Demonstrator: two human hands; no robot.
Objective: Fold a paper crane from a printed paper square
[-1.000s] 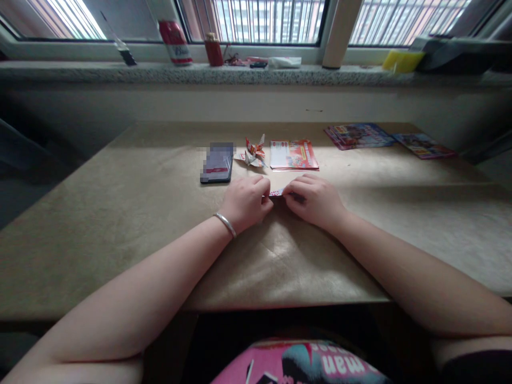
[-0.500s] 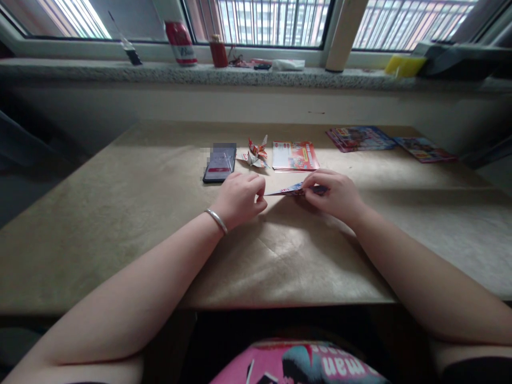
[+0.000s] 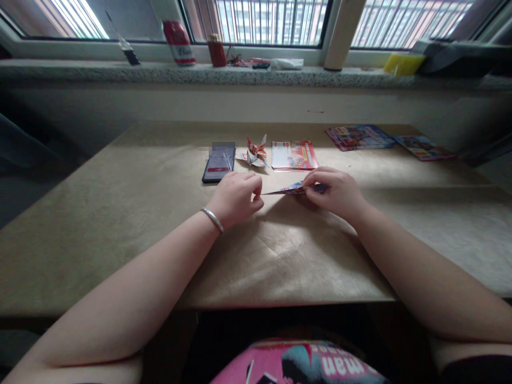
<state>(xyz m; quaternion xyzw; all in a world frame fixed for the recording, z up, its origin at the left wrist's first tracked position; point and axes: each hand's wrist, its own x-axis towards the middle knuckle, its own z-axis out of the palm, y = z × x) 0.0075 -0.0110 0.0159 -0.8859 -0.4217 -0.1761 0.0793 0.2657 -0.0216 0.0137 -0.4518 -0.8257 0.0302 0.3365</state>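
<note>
One phone (image 3: 220,160) lies leftmost on our desk (image 3: 104,224). Next, our left hand (image 3: 238,196) curls at the narrow tip of a folded printed paper (image 3: 291,189); whether it pinches, we cannot tell. Behind sit folded-paper figures (image 3: 256,153). The folded printed paper stretches rightward before a red-and-white leaflet stack (image 3: 295,155). Our right hand (image 3: 335,192) clamps the paper's wider end. Farther right lie colourful leaflets (image 3: 362,137).

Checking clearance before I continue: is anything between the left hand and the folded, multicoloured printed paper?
Nothing visible. The bare left hand is at the pointed tip of the folded, multicoloured printed paper; the flat, black-edged phone lies beyond that hand, not between them.
</note>
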